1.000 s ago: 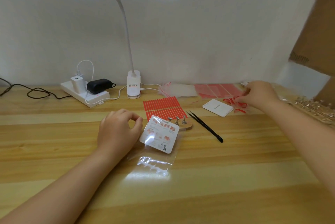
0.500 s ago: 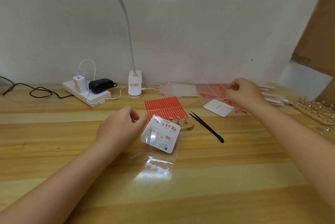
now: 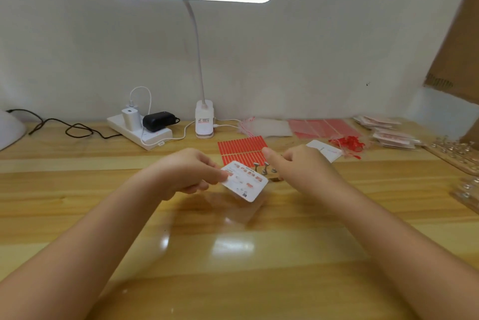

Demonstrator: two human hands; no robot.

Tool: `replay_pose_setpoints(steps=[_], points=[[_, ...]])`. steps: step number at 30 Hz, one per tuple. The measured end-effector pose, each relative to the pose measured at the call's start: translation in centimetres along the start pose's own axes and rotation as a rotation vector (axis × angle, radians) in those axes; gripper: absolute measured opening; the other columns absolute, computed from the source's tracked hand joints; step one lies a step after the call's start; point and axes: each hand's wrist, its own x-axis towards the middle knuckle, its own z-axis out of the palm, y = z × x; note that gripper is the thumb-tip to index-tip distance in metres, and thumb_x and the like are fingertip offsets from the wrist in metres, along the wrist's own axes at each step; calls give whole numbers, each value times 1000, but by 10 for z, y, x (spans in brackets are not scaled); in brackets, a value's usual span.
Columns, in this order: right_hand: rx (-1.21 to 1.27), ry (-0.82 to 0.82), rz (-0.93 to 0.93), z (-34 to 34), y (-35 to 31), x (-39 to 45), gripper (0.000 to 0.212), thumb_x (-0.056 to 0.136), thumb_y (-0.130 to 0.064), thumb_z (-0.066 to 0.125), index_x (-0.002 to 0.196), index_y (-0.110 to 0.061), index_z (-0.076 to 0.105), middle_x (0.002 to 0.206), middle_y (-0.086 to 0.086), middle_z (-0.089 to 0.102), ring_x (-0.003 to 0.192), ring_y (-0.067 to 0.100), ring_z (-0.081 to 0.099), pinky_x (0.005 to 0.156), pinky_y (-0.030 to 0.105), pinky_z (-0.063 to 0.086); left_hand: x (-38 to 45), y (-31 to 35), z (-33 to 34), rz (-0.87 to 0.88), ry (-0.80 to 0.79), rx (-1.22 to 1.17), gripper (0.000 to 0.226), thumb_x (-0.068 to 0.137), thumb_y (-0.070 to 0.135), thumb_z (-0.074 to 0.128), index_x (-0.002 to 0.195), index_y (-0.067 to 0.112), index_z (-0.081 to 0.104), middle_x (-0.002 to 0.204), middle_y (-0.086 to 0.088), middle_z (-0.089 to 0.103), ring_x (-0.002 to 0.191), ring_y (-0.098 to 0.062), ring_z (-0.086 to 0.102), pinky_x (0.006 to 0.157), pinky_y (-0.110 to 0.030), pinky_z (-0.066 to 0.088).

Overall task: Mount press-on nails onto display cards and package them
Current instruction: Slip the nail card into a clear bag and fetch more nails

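Observation:
My left hand [image 3: 186, 172] pinches the left edge of a white display card [image 3: 245, 181] that carries pink press-on nails. The card sits in a clear bag [image 3: 246, 212] and is held tilted just above the wooden table. My right hand [image 3: 305, 167] hovers close to the card's upper right, thumb stretched toward it and fingers loosely curled; nothing shows in it. It hides part of a small wooden nail stand [image 3: 264, 168] with metal pegs.
A red sticker-strip sheet [image 3: 241, 146] lies behind the card. To the right are a blank white card [image 3: 324, 150], peeled red strips [image 3: 348, 143], finished packs [image 3: 388, 133] and a rack of nail holders [image 3: 453, 150]. Lamp base [image 3: 204, 123] and power strip [image 3: 140, 133] stand at the back.
My right hand came back from the red strips at the far right to beside the card. My left hand picked up the bagged card by its edge and raised it off the table.

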Motion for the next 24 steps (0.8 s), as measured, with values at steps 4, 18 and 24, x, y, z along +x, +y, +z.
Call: replay_pose_setpoints(steps=[4, 18, 24], points=[[69, 63, -32, 16, 6, -9, 51, 93, -55, 43, 59, -16, 43, 52, -6, 41, 49, 14, 38, 50, 28, 27, 3, -4, -1, -128, -74, -268, 20, 88, 9, 61, 107, 1, 62, 85, -11, 64, 48, -11, 50, 46, -22, 43], [-65, 416, -427, 47, 4, -1, 19, 83, -34, 71, 83, -17, 62, 77, -9, 51, 81, 18, 50, 68, 26, 33, 22, -30, -9, -319, -510, -957, 26, 81, 18, 40, 68, 5, 59, 41, 7, 38, 29, -7, 37, 37, -14, 31], [-69, 241, -190, 57, -23, 2, 35, 85, -57, 60, 70, -26, 60, 72, -9, 61, 75, 14, 57, 54, 27, 33, 23, -29, -7, -336, -516, -952, 30, 83, 19, 38, 65, 6, 58, 39, 7, 37, 27, -6, 35, 35, -13, 28]])
